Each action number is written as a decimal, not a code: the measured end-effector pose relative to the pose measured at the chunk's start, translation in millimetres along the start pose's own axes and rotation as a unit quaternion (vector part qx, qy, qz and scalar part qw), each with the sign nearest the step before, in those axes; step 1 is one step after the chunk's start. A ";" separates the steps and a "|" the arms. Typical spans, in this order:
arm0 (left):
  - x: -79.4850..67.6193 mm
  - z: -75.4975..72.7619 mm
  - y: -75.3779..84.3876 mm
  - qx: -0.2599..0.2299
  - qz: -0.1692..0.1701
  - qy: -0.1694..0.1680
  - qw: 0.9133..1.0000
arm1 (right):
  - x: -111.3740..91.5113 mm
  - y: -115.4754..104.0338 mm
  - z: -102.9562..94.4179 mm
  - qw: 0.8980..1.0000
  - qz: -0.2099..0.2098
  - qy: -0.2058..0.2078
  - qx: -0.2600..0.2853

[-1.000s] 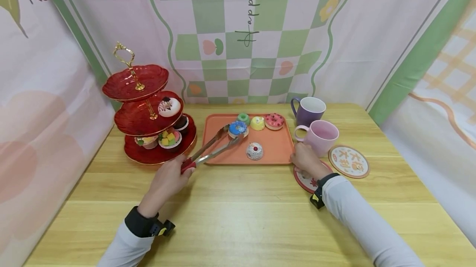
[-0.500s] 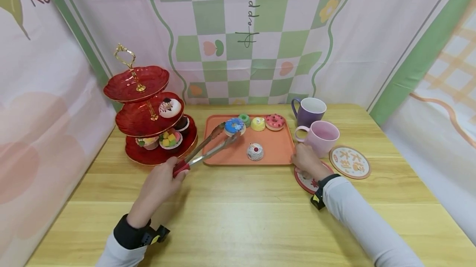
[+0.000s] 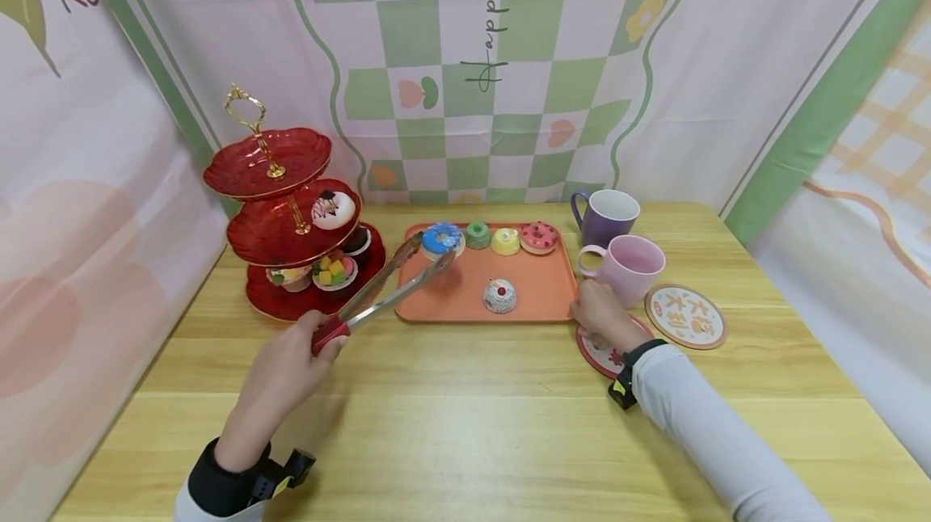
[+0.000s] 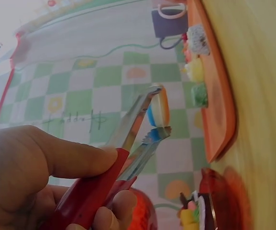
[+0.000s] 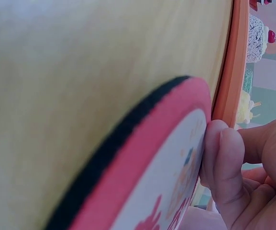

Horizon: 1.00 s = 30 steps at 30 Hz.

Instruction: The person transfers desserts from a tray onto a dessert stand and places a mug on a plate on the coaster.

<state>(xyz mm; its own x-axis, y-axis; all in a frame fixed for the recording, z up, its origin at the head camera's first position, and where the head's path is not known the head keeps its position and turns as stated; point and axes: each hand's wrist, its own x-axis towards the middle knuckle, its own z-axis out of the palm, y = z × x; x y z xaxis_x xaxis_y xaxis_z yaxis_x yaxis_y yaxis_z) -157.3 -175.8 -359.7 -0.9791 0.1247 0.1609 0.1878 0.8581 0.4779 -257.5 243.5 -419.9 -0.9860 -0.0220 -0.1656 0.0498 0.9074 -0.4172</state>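
Note:
My left hand (image 3: 287,364) grips the red handle of metal tongs (image 3: 396,293). In the left wrist view the tong tips hold a blue-iced toy donut (image 4: 160,108) above the left end of the orange tray (image 3: 465,288). On that tray sit a green ring cake (image 3: 477,234), a yellow cake (image 3: 505,242), a pink donut (image 3: 539,237) and a white cake with a cherry (image 3: 499,296). My right hand (image 3: 604,316), fingers curled, pinches the tray's near right corner. Beneath it lies a red-rimmed coaster (image 5: 152,163), partly hidden in the head view.
A three-tier red stand (image 3: 272,247) at left bears a white donut (image 3: 333,210) on its middle tier and several cupcakes below. A purple mug (image 3: 608,219), a pink mug (image 3: 631,267) and a second coaster (image 3: 685,317) are at right. A printed cloth hangs behind.
My left hand has drawn back toward the lower left, and the tongs have carried the blue donut leftward, away from the green ring cake. My right hand has stayed put.

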 end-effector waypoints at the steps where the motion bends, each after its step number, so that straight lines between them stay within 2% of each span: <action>1: -1.2 -2.1 -0.3 0.002 0.000 -0.001 1.000 | -0.1 -0.1 0.0 1.000 0.000 0.001 0.000; 11: -11.8 -23.6 -1.6 0.014 -0.018 -0.001 1.000 | -0.9 -0.8 0.6 1.000 -0.003 0.004 0.003; 19: -19.0 -32.2 -3.2 0.011 -0.040 0.005 0.999 | -0.4 1.8 -0.2 1.000 -0.020 0.018 -0.013; 30: -31.5 -42.6 -11.6 0.025 -0.029 0.054 0.998 | -0.2 1.6 1.0 0.999 -0.024 0.020 -0.019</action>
<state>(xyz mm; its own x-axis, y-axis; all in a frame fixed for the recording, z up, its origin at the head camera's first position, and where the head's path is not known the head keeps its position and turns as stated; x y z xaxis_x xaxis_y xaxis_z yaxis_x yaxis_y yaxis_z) -125.3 -210.9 -333.5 -0.9737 0.0218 0.2267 0.1238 0.8862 0.4465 -257.1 244.6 -421.4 -0.9928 -0.0492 -0.1093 -0.0028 0.9210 -0.3895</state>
